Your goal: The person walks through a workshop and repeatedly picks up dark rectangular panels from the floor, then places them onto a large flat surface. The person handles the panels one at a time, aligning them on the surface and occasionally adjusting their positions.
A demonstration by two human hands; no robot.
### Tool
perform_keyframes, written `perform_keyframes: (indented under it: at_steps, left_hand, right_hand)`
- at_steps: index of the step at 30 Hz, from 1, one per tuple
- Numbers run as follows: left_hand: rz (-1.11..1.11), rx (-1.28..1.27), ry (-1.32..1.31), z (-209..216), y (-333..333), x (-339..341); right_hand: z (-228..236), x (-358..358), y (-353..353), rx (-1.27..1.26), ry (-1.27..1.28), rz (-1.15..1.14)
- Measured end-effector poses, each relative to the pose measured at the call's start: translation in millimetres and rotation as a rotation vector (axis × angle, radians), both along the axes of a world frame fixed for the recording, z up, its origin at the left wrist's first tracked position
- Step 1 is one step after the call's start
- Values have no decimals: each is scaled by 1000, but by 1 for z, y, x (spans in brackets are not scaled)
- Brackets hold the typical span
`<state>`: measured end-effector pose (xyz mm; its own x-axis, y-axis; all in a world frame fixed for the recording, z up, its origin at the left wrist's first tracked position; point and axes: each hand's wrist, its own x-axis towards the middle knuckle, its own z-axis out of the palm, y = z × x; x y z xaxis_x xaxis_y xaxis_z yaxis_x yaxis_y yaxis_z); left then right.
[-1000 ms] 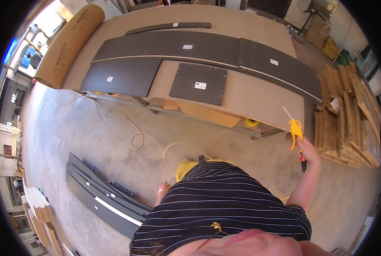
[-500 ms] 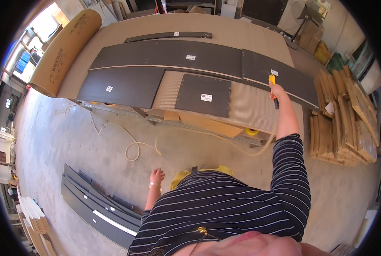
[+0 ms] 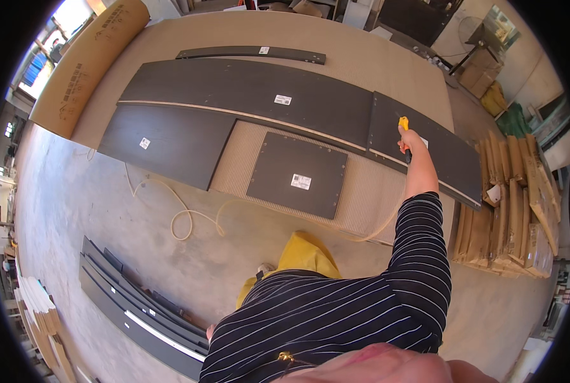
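Air gun (image 3: 404, 122) over a dark board (image 3: 454, 164)
My right hand (image 3: 411, 140) grips it; my left hand's (image 3: 211, 332) state I cannot tell.

Blow gun (image 3: 404, 123): is showing smooth yellow plastic.
Dark panels (image 3: 323, 86): are presenting smooth, matt faces and pale, wood-like edges.
Labels (image 3: 282, 99): are looking like smooth white paper.
Table covering (image 3: 375, 198): is showing ribbed brown cardboard.
Roll (image 3: 90, 67): is displaying smooth brown cardboard.
Floor (image 3: 112, 201): is looking like smooth concrete, slightly glossy.
Striped top (image 3: 323, 313): is showing soft, matt cloth.
Pendant (image 3: 285, 356): is gleaming like polished metal.
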<state>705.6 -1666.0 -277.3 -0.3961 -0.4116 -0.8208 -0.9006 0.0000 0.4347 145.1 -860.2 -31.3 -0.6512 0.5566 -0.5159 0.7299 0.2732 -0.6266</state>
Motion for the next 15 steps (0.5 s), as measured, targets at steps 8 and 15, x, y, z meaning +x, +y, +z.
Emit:
perform_keyframes:
  at_steps: [8,15]
  left_hand:
    - [-29,64,311,93,146,-224]
    - [81,110,337,96,170,-257]
  right_hand:
    - [-8,-6,24,-33,24,-27]
    - [56,84,4,-185,-276,474]
